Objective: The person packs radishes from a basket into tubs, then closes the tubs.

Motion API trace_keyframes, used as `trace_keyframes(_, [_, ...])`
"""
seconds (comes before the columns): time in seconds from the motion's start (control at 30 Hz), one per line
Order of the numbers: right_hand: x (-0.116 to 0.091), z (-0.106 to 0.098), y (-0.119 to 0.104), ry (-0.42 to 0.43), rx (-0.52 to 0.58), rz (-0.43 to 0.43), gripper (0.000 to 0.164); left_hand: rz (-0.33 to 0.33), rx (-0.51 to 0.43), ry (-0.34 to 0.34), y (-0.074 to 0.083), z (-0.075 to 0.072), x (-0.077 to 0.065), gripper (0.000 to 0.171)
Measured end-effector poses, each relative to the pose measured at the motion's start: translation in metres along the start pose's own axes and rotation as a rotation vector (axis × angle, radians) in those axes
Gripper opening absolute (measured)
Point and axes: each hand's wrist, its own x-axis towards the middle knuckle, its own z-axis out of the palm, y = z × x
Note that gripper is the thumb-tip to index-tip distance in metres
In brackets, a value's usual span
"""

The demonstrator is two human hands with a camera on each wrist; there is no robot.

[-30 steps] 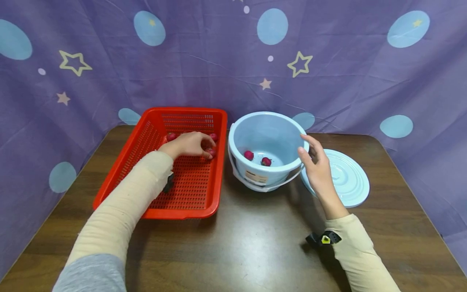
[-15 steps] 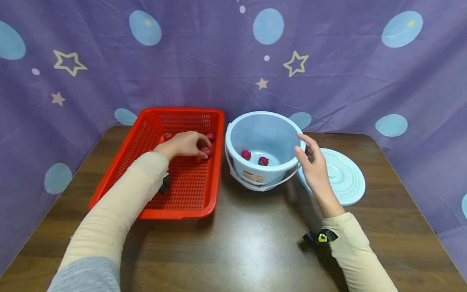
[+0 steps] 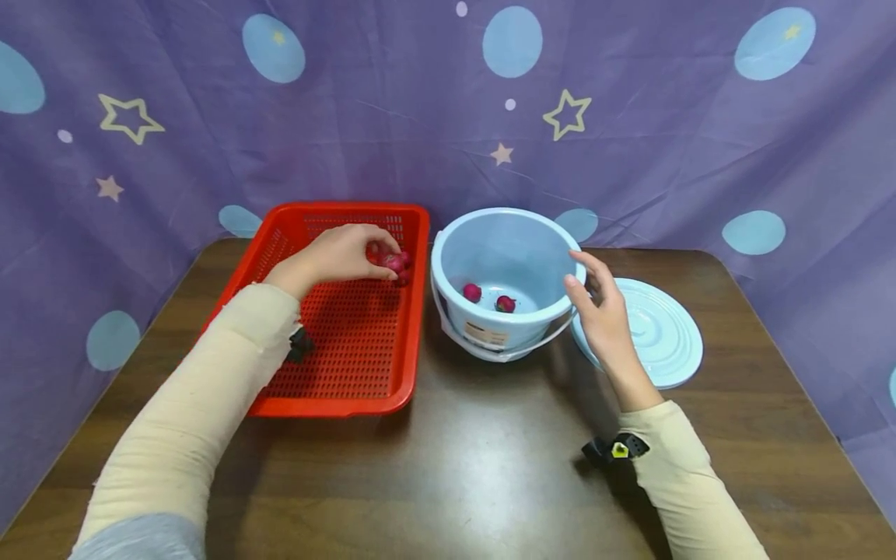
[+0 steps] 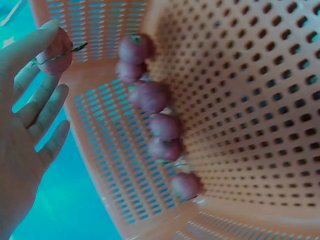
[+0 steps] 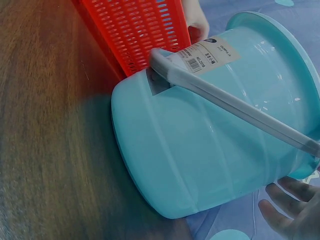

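Note:
My left hand pinches a round red radish with a thin green stalk, between thumb and fingertips, over the far right part of the red basket. Several more radishes lie in a row along the basket's side in the left wrist view. My right hand holds the rim of the light blue bucket, thumb and index finger over the edge and other fingers by the outer wall. Inside the bucket sit two radishes, one left and one right.
A light blue lid lies on the wooden table, right of the bucket and partly behind the right hand. The bucket's handle hangs down its front. A purple patterned curtain closes off the back.
My left hand has risen and moved toward the back of the basket, lifting the radish it pinches. The right hand stays at the bucket's rim. The head view has shifted slightly.

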Motion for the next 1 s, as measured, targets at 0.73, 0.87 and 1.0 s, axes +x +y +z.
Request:
trace_keyframes(0.73, [0.0,0.0,-0.001,0.0,0.012,0.003,0.042,0.103,0.025,0.101,0.039,-0.038,-0.012,0.036])
trace_keyframes(0.87, [0.001,0.0,0.0,0.001,0.01,-0.001,0.042,0.126,0.038,0.092,0.049,-0.041,-0.012,0.035])
trace_keyframes(1.0, [0.001,0.0,0.0,0.001,0.01,-0.007,0.042,0.152,0.04,0.093,0.061,-0.044,-0.01,0.035])
